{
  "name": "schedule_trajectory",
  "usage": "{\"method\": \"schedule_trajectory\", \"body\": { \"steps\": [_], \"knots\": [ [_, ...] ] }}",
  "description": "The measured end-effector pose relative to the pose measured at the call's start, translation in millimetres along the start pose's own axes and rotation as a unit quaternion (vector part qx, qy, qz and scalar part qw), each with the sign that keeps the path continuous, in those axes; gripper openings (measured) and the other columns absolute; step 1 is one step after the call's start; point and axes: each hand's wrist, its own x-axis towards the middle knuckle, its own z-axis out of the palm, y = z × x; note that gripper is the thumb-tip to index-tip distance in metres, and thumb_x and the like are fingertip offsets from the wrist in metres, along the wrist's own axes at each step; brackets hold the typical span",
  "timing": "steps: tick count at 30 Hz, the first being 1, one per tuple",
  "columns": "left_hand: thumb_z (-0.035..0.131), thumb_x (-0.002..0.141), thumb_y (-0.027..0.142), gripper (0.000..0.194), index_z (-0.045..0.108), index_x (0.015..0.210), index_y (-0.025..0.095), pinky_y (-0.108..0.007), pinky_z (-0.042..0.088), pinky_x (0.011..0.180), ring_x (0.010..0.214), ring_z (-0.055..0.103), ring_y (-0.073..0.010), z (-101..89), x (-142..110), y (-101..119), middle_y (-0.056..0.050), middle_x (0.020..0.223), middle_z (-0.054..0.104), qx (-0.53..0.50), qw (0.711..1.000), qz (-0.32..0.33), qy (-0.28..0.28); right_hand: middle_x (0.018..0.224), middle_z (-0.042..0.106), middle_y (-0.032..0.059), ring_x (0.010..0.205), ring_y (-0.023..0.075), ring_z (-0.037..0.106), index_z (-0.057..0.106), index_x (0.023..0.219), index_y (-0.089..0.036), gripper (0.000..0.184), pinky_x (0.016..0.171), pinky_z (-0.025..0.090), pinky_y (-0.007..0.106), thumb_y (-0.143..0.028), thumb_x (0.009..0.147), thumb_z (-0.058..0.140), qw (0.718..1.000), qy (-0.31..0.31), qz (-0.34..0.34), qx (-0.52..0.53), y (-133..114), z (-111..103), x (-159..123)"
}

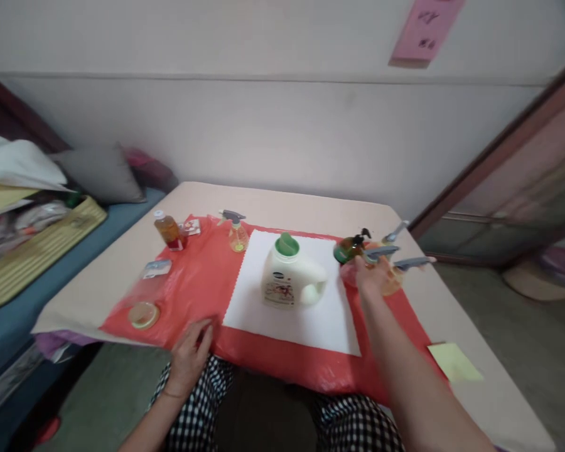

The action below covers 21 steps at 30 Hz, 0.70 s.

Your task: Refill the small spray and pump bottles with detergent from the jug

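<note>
A white jug [279,285] with a green open cap stands on a white sheet [245,314] in the middle of the red plastic cover [193,270]. My right hand [375,277] reaches to the group of bottles on the right, closed around the neck of a spray bottle [381,251] with a grey trigger head; its fingers are partly hidden. Close beside it are a second grey-headed spray bottle [412,263] and a dark pump bottle [351,248]. My left hand [192,350] rests at the cover's front edge, fingers loosely bent and apart, holding nothing.
On the left stand an amber bottle [169,231] with a white cap and a clear spray bottle [238,236]. A blue-white packet [157,269] and a round lidded container [144,315] lie nearer. Yellow sticky notes [454,362] lie at the right table edge. A wall closes off the back.
</note>
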Motion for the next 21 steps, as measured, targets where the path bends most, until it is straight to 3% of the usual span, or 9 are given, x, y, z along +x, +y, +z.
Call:
{"method": "schedule_trajectory", "body": {
  "steps": [3,5,9,12,15,17,19,20,21],
  "knots": [
    [0.054,0.095,0.029,0.019,0.069,0.101,0.017,-0.03,0.058,0.08,0.086,0.073,-0.0174,-1.6,0.7,5.6,-0.006,0.095,0.077,-0.021,1.0,-0.015,-0.003,0.105,0.065,0.021,0.092,0.0289,0.06,0.056,0.112,-0.007,0.047,0.079,0.042,0.042,-0.044,0.083,0.051,0.999,0.0,0.035,-0.011,-9.5,3.3,-3.0],
    [0.053,0.095,0.027,0.019,0.069,0.1,0.018,-0.028,0.058,0.079,0.085,0.073,-0.0162,-2.7,0.9,6.5,-0.005,0.094,0.076,-0.022,0.999,-0.027,-0.002,0.099,0.066,0.0187,0.087,0.0281,0.061,0.059,0.105,-0.01,0.044,0.076,0.042,0.04,-0.046,0.081,0.053,1.0,-0.011,0.025,-0.012,-14.9,-7.7,-12.2],
    [0.052,0.095,0.027,0.02,0.069,0.098,0.017,-0.029,0.058,0.08,0.084,0.072,-0.0168,-6.0,2.1,5.5,-0.006,0.091,0.076,-0.041,0.998,-0.045,0.011,0.099,0.068,0.0167,0.089,0.0294,0.061,0.061,0.104,-0.015,0.045,0.079,0.043,0.043,-0.051,0.078,0.054,0.999,-0.023,-0.022,-0.008,-19.2,-57.5,-51.8],
    [0.051,0.094,0.028,0.022,0.069,0.096,0.016,-0.033,0.059,0.079,0.083,0.072,-0.019,-9.8,2.0,15.8,-0.007,0.089,0.075,-0.063,0.996,-0.056,0.015,0.101,0.071,0.0119,0.09,0.0286,0.064,0.065,0.107,-0.02,0.052,0.082,0.047,0.043,-0.059,0.073,0.058,0.994,-0.088,-0.058,0.015,-19.9,-101.4,-97.7],
    [0.05,0.095,0.028,0.021,0.068,0.097,0.017,-0.033,0.06,0.072,0.075,0.071,-0.0184,-13.6,-5.1,52.3,-0.006,0.084,0.074,-0.092,0.994,-0.063,-0.014,0.107,0.074,0.0111,0.098,0.0298,0.067,0.068,0.106,-0.021,0.055,0.086,0.052,0.041,-0.062,0.069,0.064,0.969,-0.226,-0.064,0.08,-23.4,-133.1,-152.7],
    [0.059,0.09,0.032,0.025,0.066,0.111,0.02,-0.032,0.061,0.073,0.082,0.073,-0.0189,-16.2,-15.2,90.0,-0.006,0.094,0.075,-0.128,0.987,-0.054,-0.079,0.112,0.074,0.0113,0.106,0.0308,0.067,0.07,0.103,-0.021,0.051,0.093,0.052,0.042,-0.06,0.069,0.067,0.948,-0.289,-0.073,0.116,-27.9,-145.3,-193.0],
    [0.081,0.07,0.044,0.074,0.054,0.134,0.019,-0.045,0.058,0.092,0.115,0.066,-0.0313,-19.3,-26.6,129.9,-0.016,0.13,0.065,-0.191,0.96,-0.044,-0.202,0.115,0.074,0.0108,0.109,0.0305,0.067,0.072,0.103,-0.021,0.045,0.096,0.052,0.042,-0.055,0.073,0.068,0.924,-0.343,-0.084,0.145,-33.4,-152.4,-233.1],
    [0.087,0.058,0.049,0.098,0.046,0.142,0.018,-0.051,0.053,0.1,0.125,0.059,-0.0364,-21.4,-31.6,147.7,-0.019,0.139,0.058,-0.223,0.944,-0.022,-0.243,0.115,0.074,0.0102,0.108,0.0296,0.068,0.072,0.107,-0.022,0.043,0.095,0.053,0.041,-0.052,0.078,0.067,0.91,-0.372,-0.086,0.161,-35.9,-155.0,-251.6],
    [0.088,0.054,0.049,0.108,0.041,0.146,0.019,-0.053,0.05,0.104,0.126,0.058,-0.0373,-24.1,-35.8,163.1,-0.019,0.141,0.057,-0.264,0.928,0.002,-0.264,0.115,0.074,0.0096,0.108,0.0291,0.068,0.071,0.113,-0.023,0.043,0.093,0.054,0.04,-0.049,0.079,0.067,0.897,-0.393,-0.093,0.181,-38.0,-157.3,-267.8]
  ]
}}
